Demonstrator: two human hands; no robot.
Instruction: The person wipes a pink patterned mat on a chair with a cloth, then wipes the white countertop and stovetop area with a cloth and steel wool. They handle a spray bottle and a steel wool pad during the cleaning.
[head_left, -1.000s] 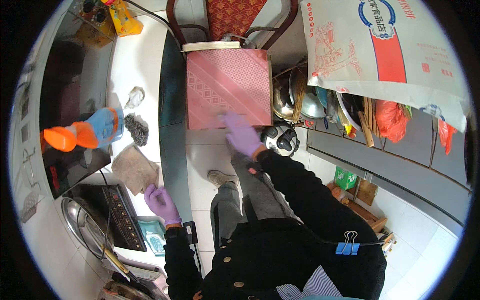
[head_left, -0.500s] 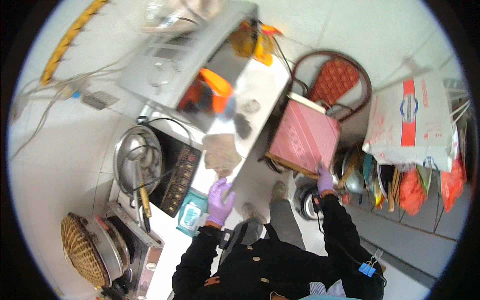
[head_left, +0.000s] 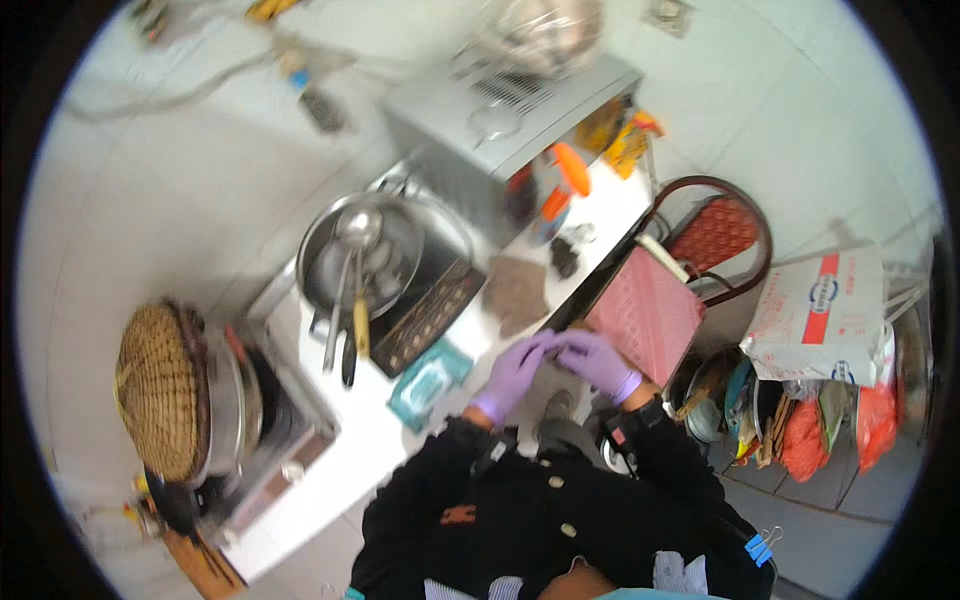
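hands (head_left: 555, 362) together beside pink box (head_left: 648, 316)

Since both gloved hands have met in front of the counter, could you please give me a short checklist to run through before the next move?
1. Purple glove on left hand: ok.
2. Purple glove on right hand: ok.
3. Hands touching at the fingertips: ok.
4. Anything held in either grip: cannot tell.
5. Pink patterned rectangular box leaning beside the right hand, untouched: ok.
6. Teal flat packet lying on the white counter near the left hand: ok.
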